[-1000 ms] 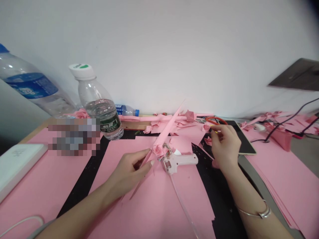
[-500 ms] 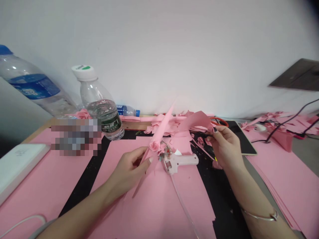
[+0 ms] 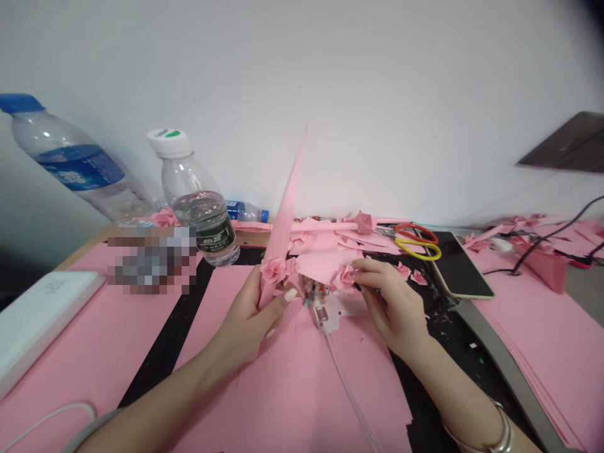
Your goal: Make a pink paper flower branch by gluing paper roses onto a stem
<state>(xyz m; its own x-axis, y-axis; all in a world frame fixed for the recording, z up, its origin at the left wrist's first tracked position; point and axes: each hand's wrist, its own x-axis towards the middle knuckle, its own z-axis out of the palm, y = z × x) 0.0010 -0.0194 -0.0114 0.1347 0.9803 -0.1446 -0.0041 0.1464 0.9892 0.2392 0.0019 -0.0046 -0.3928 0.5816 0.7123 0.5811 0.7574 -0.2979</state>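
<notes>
Near field: the left hand [image 3: 245, 314] stands at 7 o'clock, its fingers [image 3: 276, 308] curled and pinching a long pink paper strip [image 3: 283, 214], which rises to 12 o'clock with a pink paper rose [image 3: 274, 270] attached near the hand. The right hand [image 3: 391, 308] stands at 4 o'clock, its fingers [image 3: 372, 272] held close together, with the fingertips at a second paper rose [image 3: 343, 277] on a pink paper sheet [image 3: 323, 264]. Whether they pinch it cannot be determined. One pink-and-white hot glue gun [image 3: 337, 311] lies between the hands, partly covered, with a clear cord [image 3: 349, 402] running toward 6 o'clock.

The surface [image 3: 255, 238] is covered by pink sheets over a black mat [image 3: 160, 358]. One metal bangle [image 3: 500, 434] is on the right wrist. Mid field: one white power bank [image 3: 42, 321] at 9 o'clock; one pair of scissors [image 3: 418, 242] with red and yellow loops and one phone [image 3: 457, 264], both at 2 o'clock.

Far field: three plastic bottles at 10 o'clock: one blue-capped [image 3: 70, 157], one white-capped [image 3: 198, 207] with a green label, its writing too small to confirm, and one small, lying down [image 3: 248, 212]. A white wall [image 3: 302, 94] closes the view.
</notes>
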